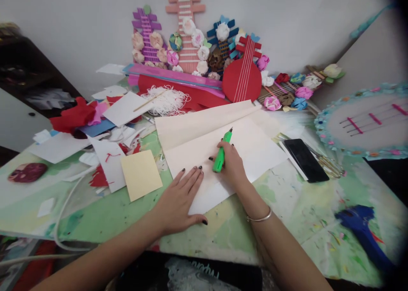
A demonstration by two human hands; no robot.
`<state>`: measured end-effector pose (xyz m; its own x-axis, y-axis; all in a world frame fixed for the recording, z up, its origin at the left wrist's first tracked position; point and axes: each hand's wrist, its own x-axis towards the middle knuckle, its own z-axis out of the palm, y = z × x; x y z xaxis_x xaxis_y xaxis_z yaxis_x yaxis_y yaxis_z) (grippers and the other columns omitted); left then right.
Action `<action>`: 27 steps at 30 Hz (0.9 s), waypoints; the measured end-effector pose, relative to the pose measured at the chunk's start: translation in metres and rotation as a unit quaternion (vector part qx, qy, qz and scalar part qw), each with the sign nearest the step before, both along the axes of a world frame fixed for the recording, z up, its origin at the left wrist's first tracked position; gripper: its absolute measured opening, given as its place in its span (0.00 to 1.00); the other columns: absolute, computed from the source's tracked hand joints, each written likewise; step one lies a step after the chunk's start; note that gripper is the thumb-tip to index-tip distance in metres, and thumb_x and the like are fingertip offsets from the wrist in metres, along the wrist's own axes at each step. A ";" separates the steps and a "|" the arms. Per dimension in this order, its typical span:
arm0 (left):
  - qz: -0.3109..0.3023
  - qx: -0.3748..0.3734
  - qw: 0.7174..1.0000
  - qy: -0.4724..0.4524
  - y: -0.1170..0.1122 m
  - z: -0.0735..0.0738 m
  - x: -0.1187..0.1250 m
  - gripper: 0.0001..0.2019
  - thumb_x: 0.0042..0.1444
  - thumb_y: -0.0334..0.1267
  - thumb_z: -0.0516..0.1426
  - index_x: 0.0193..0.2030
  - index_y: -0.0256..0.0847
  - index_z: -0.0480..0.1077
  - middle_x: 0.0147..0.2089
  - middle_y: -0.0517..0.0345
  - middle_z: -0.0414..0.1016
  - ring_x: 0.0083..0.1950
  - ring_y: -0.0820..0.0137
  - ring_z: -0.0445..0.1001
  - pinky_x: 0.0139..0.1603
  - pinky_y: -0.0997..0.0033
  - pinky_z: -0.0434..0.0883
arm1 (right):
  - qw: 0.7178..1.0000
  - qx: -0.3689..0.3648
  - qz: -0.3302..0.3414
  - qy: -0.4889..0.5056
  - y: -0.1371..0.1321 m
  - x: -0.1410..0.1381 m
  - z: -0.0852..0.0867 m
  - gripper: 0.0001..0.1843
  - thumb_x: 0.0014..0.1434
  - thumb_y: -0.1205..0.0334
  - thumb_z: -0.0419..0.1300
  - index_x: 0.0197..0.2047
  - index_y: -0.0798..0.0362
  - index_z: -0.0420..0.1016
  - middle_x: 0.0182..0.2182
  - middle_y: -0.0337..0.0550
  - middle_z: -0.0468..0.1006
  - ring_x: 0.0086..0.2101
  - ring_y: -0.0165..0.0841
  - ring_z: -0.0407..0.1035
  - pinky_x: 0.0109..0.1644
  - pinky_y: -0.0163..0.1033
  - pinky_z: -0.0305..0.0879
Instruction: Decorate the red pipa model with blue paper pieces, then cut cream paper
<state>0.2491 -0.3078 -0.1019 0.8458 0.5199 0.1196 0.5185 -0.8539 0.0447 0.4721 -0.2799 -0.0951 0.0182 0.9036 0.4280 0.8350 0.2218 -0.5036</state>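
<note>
My left hand [180,202] lies flat with fingers spread, pressing the lower left edge of a white sheet [261,151]. Held in my right hand [232,163] is a thick green marker [223,153], its dark tip pointing away from me above the sheet. A cream sheet [191,127] lies along the far side of the white one, with a crease or overlap between them. Left of my left hand is a pale yellow square of paper [142,174].
Paper scraps and red felt [73,116] crowd the left, near tangled white string [167,100]. Decorated model lutes, one red [242,80], line the wall. A black phone [306,160], scissors [330,165] and a blue glue gun [363,231] lie right. A white cord [62,214] hangs over the left edge.
</note>
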 end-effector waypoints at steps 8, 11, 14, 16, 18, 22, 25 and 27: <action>-0.016 -0.020 1.000 0.006 0.005 0.002 -0.005 0.50 0.54 0.70 0.40 0.71 0.30 0.35 0.72 0.43 0.42 0.73 0.56 0.38 0.70 0.54 0.35 | 0.998 -0.046 -0.008 -0.045 0.008 0.004 -0.008 0.19 0.59 0.56 0.57 0.50 0.53 0.59 0.35 0.45 0.72 0.42 0.44 0.68 0.54 0.54 0.56; -0.023 -0.026 0.999 0.006 0.006 0.002 -0.007 0.50 0.54 0.70 0.39 0.71 0.30 0.35 0.72 0.42 0.42 0.73 0.56 0.38 0.70 0.53 0.34 | 0.997 -0.056 -0.009 -0.043 0.008 0.005 -0.007 0.20 0.59 0.55 0.57 0.50 0.53 0.59 0.34 0.46 0.72 0.43 0.45 0.67 0.51 0.52 0.59; -0.025 -0.032 0.999 0.006 0.007 0.002 -0.007 0.51 0.53 0.71 0.39 0.71 0.30 0.35 0.72 0.42 0.41 0.73 0.56 0.37 0.70 0.53 0.33 | 0.997 -0.060 -0.011 -0.042 0.008 0.005 -0.006 0.20 0.58 0.55 0.58 0.51 0.52 0.58 0.33 0.46 0.71 0.44 0.45 0.66 0.50 0.52 0.60; -0.027 -0.035 0.999 0.007 0.008 0.001 -0.007 0.52 0.53 0.71 0.40 0.71 0.30 0.33 0.72 0.42 0.41 0.73 0.55 0.37 0.70 0.53 0.34 | 0.997 -0.058 -0.009 -0.041 0.008 0.006 -0.007 0.20 0.58 0.55 0.58 0.51 0.52 0.58 0.34 0.45 0.71 0.43 0.45 0.67 0.50 0.52 0.60; -0.029 -0.040 0.999 0.009 0.008 0.001 -0.008 0.52 0.53 0.71 0.40 0.71 0.31 0.32 0.72 0.42 0.40 0.73 0.55 0.37 0.70 0.52 0.34 | 0.998 -0.056 -0.008 -0.041 0.009 0.007 -0.008 0.20 0.59 0.55 0.57 0.51 0.51 0.58 0.35 0.46 0.71 0.43 0.44 0.67 0.50 0.52 0.60; -0.030 -0.055 0.998 0.016 0.010 0.001 -0.009 0.52 0.52 0.71 0.40 0.71 0.31 0.32 0.73 0.42 0.40 0.73 0.54 0.37 0.70 0.52 0.35 | 0.998 -0.056 0.000 -0.043 0.010 0.008 -0.009 0.19 0.59 0.57 0.57 0.51 0.53 0.58 0.35 0.46 0.72 0.43 0.43 0.67 0.52 0.52 0.58; -0.031 -0.063 0.997 0.015 0.011 0.000 -0.010 0.52 0.52 0.71 0.41 0.71 0.33 0.32 0.73 0.43 0.39 0.73 0.55 0.36 0.70 0.52 0.35 | 0.997 -0.055 0.002 -0.047 0.010 0.008 -0.010 0.19 0.59 0.56 0.57 0.51 0.53 0.59 0.35 0.45 0.72 0.43 0.43 0.66 0.52 0.52 0.58; -0.033 -0.063 0.997 0.014 0.012 0.000 -0.011 0.52 0.52 0.71 0.41 0.71 0.33 0.32 0.73 0.44 0.40 0.73 0.56 0.36 0.70 0.53 0.34 | 0.997 -0.057 0.000 -0.049 0.010 0.007 -0.009 0.19 0.59 0.56 0.57 0.51 0.53 0.59 0.35 0.46 0.72 0.44 0.44 0.66 0.51 0.52 0.59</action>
<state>0.2384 -0.2962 -0.1015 0.8804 0.4730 0.0326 0.4646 -0.8743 0.1404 0.4795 -0.2700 -0.1043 -0.0187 0.9464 0.3224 0.8817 0.1676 -0.4410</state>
